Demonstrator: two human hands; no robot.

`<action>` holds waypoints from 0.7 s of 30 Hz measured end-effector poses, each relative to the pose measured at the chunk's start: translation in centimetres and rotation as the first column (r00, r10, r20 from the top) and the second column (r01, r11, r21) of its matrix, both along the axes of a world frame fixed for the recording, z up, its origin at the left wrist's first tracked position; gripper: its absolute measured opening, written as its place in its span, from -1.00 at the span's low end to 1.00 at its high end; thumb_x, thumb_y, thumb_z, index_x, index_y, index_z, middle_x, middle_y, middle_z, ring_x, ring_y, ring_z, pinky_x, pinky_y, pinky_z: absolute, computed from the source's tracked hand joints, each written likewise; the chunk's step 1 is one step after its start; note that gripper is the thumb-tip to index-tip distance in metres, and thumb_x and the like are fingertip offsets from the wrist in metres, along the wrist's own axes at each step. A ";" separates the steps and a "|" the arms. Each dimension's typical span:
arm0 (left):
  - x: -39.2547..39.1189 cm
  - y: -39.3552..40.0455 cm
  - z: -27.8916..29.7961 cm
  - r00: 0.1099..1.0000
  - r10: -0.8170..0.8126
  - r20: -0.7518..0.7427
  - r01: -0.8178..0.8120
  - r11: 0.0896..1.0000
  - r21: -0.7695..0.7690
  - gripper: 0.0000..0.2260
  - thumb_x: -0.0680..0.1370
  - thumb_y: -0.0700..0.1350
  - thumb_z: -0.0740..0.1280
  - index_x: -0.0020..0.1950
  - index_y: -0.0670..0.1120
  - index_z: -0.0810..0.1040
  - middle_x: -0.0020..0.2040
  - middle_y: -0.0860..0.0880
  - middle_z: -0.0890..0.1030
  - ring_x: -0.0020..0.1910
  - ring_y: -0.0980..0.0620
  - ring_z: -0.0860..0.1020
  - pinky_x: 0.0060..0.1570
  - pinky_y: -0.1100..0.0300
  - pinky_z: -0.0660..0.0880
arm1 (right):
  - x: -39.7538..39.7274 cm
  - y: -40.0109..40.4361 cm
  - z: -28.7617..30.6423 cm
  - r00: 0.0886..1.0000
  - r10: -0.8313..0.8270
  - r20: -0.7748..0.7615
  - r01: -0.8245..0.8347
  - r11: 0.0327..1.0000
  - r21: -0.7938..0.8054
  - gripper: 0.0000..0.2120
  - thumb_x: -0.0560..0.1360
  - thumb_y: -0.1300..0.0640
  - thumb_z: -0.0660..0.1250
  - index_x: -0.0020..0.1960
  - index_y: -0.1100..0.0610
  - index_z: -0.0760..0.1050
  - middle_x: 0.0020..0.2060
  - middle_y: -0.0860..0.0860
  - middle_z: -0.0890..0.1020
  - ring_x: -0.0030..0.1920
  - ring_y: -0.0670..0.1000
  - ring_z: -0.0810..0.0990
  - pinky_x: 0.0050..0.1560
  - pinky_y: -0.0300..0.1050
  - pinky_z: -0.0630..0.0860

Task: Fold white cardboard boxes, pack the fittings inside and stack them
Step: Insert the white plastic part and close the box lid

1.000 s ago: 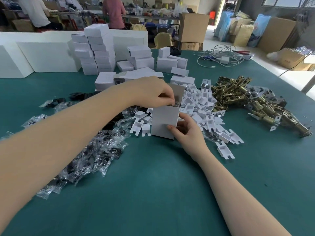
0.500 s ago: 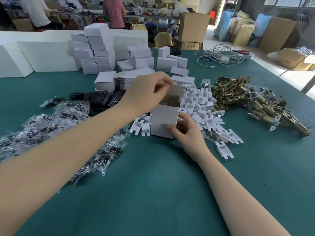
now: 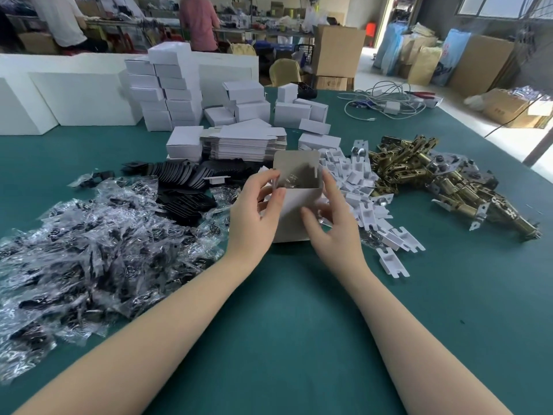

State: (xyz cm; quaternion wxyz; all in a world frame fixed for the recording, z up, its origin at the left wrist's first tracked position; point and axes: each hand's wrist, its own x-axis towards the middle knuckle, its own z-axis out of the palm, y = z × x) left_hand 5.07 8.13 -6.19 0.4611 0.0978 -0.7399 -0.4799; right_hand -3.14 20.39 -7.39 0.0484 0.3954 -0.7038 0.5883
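A small white cardboard box point(image 3: 294, 202) stands upright on the green table point(image 3: 284, 324), its top open and its grey lid flap point(image 3: 296, 163) raised at the back. Shiny packed parts show inside. My left hand point(image 3: 254, 214) holds the box's left side, thumb and fingers at the side flap. My right hand point(image 3: 332, 223) holds the right side, fingers along the edge and thumb on the front. Behind lie flat unfolded boxes point(image 3: 244, 143) and a tall stack of folded boxes point(image 3: 170, 91).
Clear bags of black parts point(image 3: 89, 256) cover the left of the table, with black plates point(image 3: 182, 178) behind them. White cardboard inserts point(image 3: 368, 202) and brass latches point(image 3: 443, 181) lie to the right. Cables point(image 3: 386, 103) sit far back. People work beyond.
My left hand has come down from above the box's opening to its left side flap. My right hand has moved up from the lower right corner to the box's right side.
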 end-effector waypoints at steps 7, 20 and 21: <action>0.5 -1.1 1.0 0.992 -0.072 0.100 0.076 0.997 -0.034 -0.84 0.62 -0.02 0.22 0.01 0.07 0.60 -0.19 0.16 0.61 -0.23 0.22 0.54 -0.15 0.27 0.48 | -1.2 -0.6 2.6 0.988 -0.035 0.151 0.050 0.994 -0.096 -0.84 0.61 0.11 0.30 -0.08 -0.07 0.61 -0.13 -0.10 0.68 -0.13 -0.12 0.59 -0.11 -0.30 0.45; 0.3 -0.5 1.2 0.996 -0.082 0.037 0.083 0.996 -0.026 -0.80 0.61 -0.11 0.26 0.15 0.15 0.55 0.08 0.13 0.63 0.04 0.18 0.61 -0.01 0.29 0.53 | -1.4 -0.8 2.4 0.996 0.033 0.088 -0.020 0.988 -0.152 -0.81 0.59 0.13 0.28 0.02 -0.18 0.50 -0.05 -0.18 0.64 -0.07 -0.10 0.61 -0.09 -0.28 0.48; 0.5 -0.9 0.8 0.996 -0.077 0.050 0.081 0.992 -0.095 -0.82 0.62 -0.09 0.24 0.17 0.09 0.56 0.12 0.12 0.62 0.08 0.17 0.59 0.02 0.24 0.55 | -1.4 -0.5 2.1 0.999 0.017 0.029 -0.013 0.993 -0.119 -0.84 0.57 0.08 0.29 0.00 -0.21 0.48 -0.03 -0.26 0.63 -0.06 -0.12 0.61 -0.09 -0.29 0.47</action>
